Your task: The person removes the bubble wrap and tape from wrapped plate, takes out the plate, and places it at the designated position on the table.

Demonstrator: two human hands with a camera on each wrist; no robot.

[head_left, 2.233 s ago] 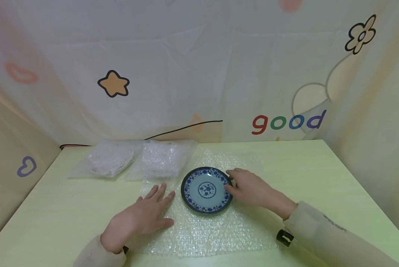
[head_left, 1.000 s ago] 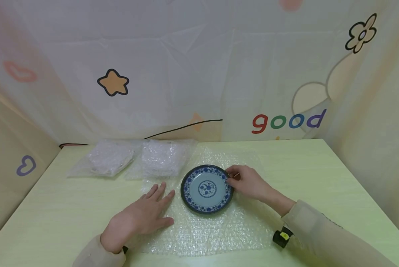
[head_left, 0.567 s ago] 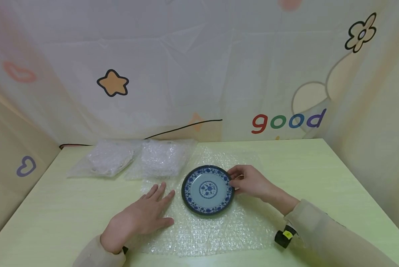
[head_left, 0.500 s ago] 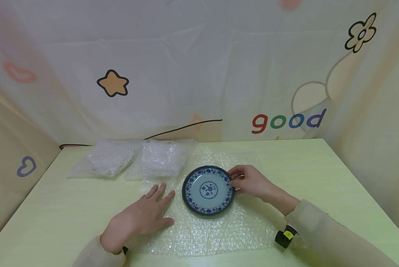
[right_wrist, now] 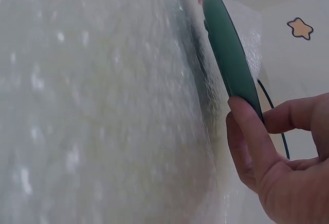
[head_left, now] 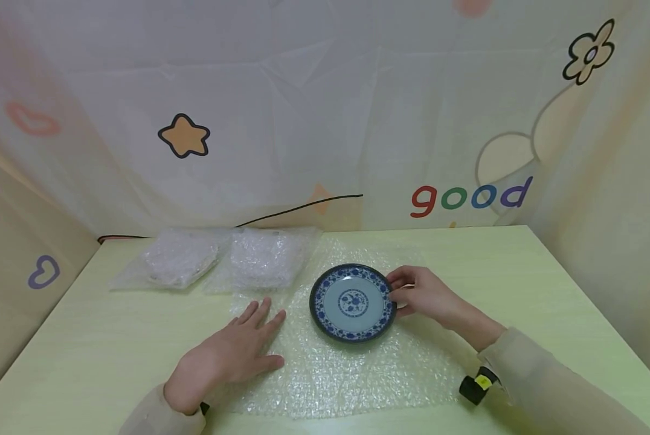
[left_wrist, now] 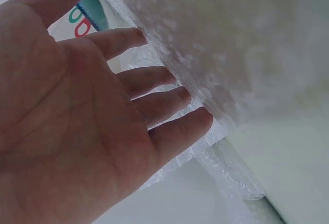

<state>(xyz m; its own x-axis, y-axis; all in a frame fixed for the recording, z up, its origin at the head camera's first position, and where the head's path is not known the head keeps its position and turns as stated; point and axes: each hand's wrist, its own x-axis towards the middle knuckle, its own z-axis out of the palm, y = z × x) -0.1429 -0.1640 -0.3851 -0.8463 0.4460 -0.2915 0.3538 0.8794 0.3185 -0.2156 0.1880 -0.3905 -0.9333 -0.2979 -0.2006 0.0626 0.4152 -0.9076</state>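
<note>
A round blue-and-white plate (head_left: 352, 329) with a dark rim is over the middle of a bubble wrap sheet (head_left: 352, 386). My right hand (head_left: 431, 296) pinches the plate's right edge, thumb on top and fingers beneath. In the right wrist view the plate (right_wrist: 229, 54) appears edge-on, its green underside apart from the bubble wrap (right_wrist: 103, 106). My left hand (head_left: 229, 356) rests with spread fingers on the sheet's left side. From the left wrist, the palm of my left hand (left_wrist: 87, 116) shows, its fingertips at the bubble wrap (left_wrist: 205, 49).
Two bubble-wrapped packages stand at the table's back left: one package (head_left: 180, 257) farther left, another package (head_left: 265, 258) beside it. The pale table (head_left: 499, 272) ends at a patterned curtain (head_left: 281, 133) behind and at both sides.
My right hand has closed its pinch on the plate's edge and shifted it right and slightly up off the bubble wrap. The left hand stays where it was.
</note>
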